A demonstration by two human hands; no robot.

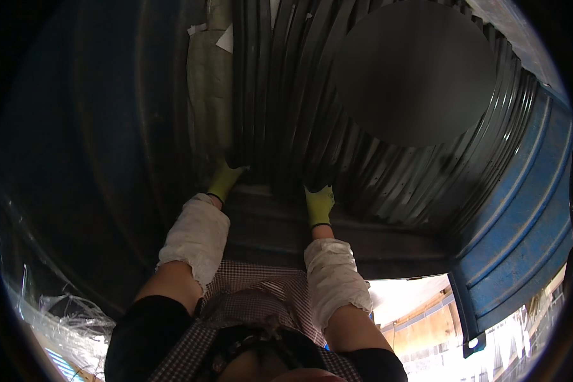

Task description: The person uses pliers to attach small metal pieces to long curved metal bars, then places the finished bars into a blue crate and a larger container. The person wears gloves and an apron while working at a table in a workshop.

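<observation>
A long row of thin black round discs (337, 146) stands on edge inside a big blue drum (522, 216). One disc (414, 70) faces me flat at the upper right. My left hand (226, 180), in a yellow-green glove, reaches the left end of a bundle of discs. My right hand (319, 204), gloved the same, grips the bundle's right side. The fingertips of both hands are hidden among the disc rims. White sleeve covers wrap both forearms.
The drum's dark inner wall (95, 159) curves around the left side. A grey-green liner sheet (207, 89) with white scraps lies against the wall beside the discs. Clear plastic wrap (63, 312) lies at the lower left. A bright floor (420, 318) shows at the lower right.
</observation>
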